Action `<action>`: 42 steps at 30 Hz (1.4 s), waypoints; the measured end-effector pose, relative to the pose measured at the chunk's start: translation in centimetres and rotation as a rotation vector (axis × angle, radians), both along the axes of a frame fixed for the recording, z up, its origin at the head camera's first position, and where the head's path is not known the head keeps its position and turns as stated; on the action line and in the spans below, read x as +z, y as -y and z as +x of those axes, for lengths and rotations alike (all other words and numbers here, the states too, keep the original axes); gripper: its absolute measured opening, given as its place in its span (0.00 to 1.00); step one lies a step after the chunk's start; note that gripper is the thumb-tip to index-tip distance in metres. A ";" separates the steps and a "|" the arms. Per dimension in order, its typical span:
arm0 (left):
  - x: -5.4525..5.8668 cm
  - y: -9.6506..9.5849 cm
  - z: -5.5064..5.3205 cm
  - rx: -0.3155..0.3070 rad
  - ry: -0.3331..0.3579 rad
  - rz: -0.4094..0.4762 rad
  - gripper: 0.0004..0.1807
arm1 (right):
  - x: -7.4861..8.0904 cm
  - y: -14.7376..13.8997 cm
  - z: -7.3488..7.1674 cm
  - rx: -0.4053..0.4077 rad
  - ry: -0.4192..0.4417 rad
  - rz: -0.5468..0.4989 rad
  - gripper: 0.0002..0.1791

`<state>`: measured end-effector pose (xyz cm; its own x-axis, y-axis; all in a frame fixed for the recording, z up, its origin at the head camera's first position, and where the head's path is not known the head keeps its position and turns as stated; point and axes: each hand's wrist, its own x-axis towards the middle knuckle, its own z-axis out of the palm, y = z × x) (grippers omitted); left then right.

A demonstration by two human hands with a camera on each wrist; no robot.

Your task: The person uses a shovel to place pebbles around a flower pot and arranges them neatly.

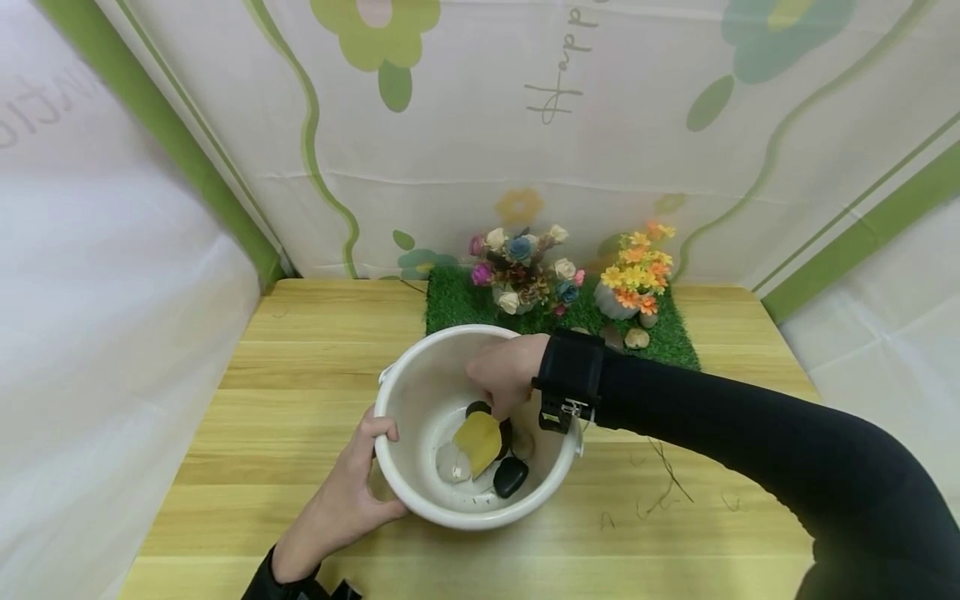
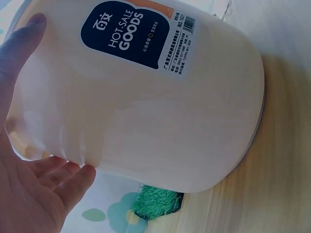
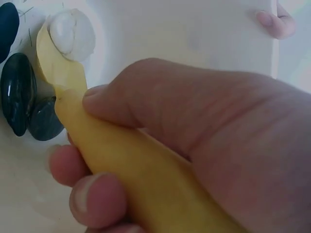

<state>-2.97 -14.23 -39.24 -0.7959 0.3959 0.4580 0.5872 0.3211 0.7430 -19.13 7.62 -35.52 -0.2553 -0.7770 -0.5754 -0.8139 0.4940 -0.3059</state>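
A white bucket (image 1: 427, 510) stands on the wooden table. My left hand (image 1: 352, 487) holds its left side, fingertips over the rim; the left wrist view shows the bucket's labelled outer wall (image 2: 146, 121). My right hand (image 1: 510, 371) reaches inside and grips the thick handle of a yellow trowel (image 3: 141, 170), thumb along the top and fingers curled beneath. The trowel's flat blade (image 1: 478, 442) is low in the bucket. A whitish stone (image 3: 73, 35) lies against the blade, and dark, glossy stones (image 3: 18, 92) lie beside it. Part of the handle is hidden by my right hand.
Behind the bucket, a green turf mat (image 1: 450, 300) bears a pot of mixed flowers (image 1: 525, 271), a pot of orange and yellow flowers (image 1: 637, 271) and several stones (image 1: 637, 337). Thin dark strands (image 1: 667, 475) lie on the table (image 1: 300, 392) at right. Printed cloth (image 1: 480, 150) hangs behind.
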 end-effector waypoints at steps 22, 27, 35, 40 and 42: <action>0.1 0.0 0.0 -0.010 0.030 0.008 0.36 | -4.3 0.3 -0.7 0.050 0.195 -0.080 0.20; 0.1 0.1 0.0 -0.007 0.039 0.003 0.37 | -1.9 0.5 0.4 0.063 0.241 -0.117 0.20; 0.0 0.0 0.0 -0.001 0.019 0.007 0.37 | 0.4 0.6 1.4 0.092 0.252 -0.153 0.21; -0.1 0.1 0.0 0.002 0.023 0.010 0.37 | 0.4 0.6 1.3 0.087 0.291 -0.156 0.19; -0.1 0.1 0.0 0.002 0.025 0.010 0.37 | 0.8 0.6 1.4 0.070 0.314 -0.149 0.18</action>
